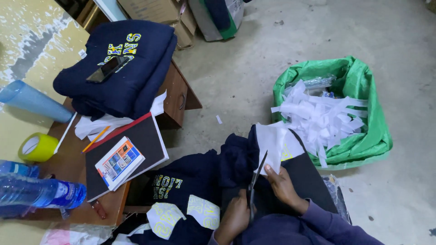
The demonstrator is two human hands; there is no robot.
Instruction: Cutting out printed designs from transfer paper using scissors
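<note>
A bare grey concrete floor (281, 54) fills most of the room, flecked with small paper scraps. Along the left stands a brown wooden surface (68, 159) with a cabinet door under its far corner. Cardboard boxes (154, 11) rest against the far edge. Light is soft and even.

The person wears a dark navy long-sleeved top of soft, sweatshirt-like cloth. The right sleeve (324, 221) reaches the wrist and bunches into folds there. Both the left hand (234, 218) and the right hand (282, 186) are bare, with no gloves or rings visible.
</note>
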